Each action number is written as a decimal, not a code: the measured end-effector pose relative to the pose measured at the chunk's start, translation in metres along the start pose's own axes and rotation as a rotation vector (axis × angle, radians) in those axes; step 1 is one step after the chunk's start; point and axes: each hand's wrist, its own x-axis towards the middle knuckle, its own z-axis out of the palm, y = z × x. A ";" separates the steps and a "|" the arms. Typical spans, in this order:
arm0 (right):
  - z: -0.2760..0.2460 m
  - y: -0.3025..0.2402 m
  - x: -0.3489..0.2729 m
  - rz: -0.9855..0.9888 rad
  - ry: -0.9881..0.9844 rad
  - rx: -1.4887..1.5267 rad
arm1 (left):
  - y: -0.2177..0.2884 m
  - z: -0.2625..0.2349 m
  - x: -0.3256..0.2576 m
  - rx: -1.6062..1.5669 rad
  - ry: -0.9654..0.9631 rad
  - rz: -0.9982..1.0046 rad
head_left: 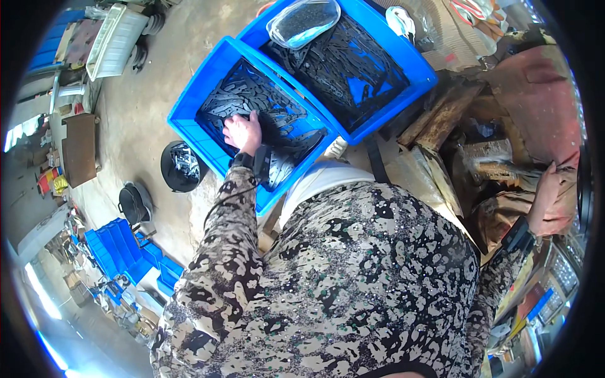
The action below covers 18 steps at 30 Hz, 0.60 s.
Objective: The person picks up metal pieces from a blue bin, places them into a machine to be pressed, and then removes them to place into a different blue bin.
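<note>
My left hand (242, 132) reaches down into the nearer blue plastic bin (189, 120), among many thin dark grey metal strips (236, 94). Its fingers are curled down at the strips with the thumb apart; whatever they grip is hidden beneath them. Far out to the right, my right hand (547, 205) rests against a worn reddish covering (535, 94), its fingers stretched out and nothing seen in it. Both wrists carry a dark band.
A second blue bin (409, 69) adjoins the first, holding darker strips and a clear plastic bag (304, 24). Left of them stands a black bucket (181, 167) with metal pieces. Stacked blue crates (116, 249) sit lower left. Boards and cardboard (441, 113) crowd the right.
</note>
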 end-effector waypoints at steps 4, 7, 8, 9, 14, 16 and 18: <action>0.001 -0.006 0.003 -0.001 -0.045 0.020 | 0.006 0.000 -0.001 0.037 -0.004 -0.109; 0.001 -0.009 0.001 -0.006 -0.049 0.030 | -0.004 0.009 0.000 0.019 0.023 -0.143; 0.001 -0.009 0.000 -0.011 -0.043 0.037 | -0.008 0.013 0.003 -0.004 0.034 -0.141; 0.001 -0.008 0.000 -0.023 -0.037 0.038 | -0.013 0.017 0.004 -0.025 0.082 -0.114; 0.006 -0.002 0.008 -0.047 -0.033 0.034 | -0.042 0.020 0.009 0.062 0.142 0.045; 0.008 0.001 0.010 -0.033 -0.047 0.027 | -0.042 0.011 0.012 -0.254 0.156 0.079; 0.011 0.003 0.014 -0.031 -0.056 0.023 | -0.037 -0.003 0.013 -0.411 0.163 0.090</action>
